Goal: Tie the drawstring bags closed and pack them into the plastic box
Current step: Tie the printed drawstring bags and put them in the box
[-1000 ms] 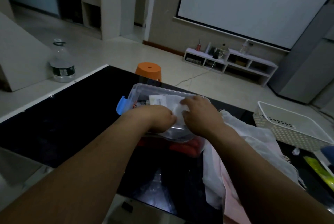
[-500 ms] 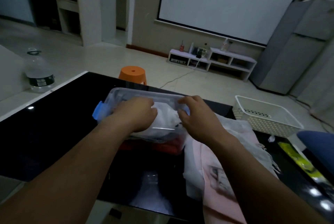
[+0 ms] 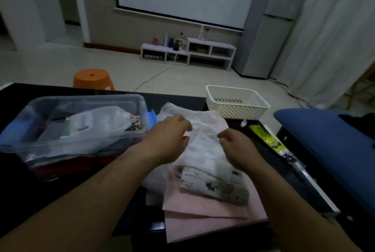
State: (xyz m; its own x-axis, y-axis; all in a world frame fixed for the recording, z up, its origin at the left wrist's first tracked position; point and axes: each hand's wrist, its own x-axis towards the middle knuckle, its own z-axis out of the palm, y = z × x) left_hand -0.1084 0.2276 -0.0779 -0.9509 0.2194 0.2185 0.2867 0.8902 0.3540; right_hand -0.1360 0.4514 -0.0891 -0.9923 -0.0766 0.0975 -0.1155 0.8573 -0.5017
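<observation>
Translucent white drawstring bag (image 3: 204, 148) lies atop a stack of pink fabric bags (image 3: 203, 211) on the black table (image 3: 18, 190), just right of the clear plastic box (image 3: 81, 97). The 2 hands are apart over it, left hand (image 3: 168, 140) near the box's right wall, right hand (image 3: 237, 148) opposite, fingers curled downward. Whether they pinch it, I cannot tell. A white lattice basket (image 3: 237, 107) stands beyond the stack at the table's far edge.

To your left, the clear plastic box (image 3: 81, 141) is filled nearly to its rim. The stack of pink and white cloth bags (image 3: 203, 205) lies just beside it; bare black tabletop (image 3: 30, 195) lies open nearer you.

Pink bags (image 3: 203, 211); orange stool (image 3: 92, 78).
</observation>
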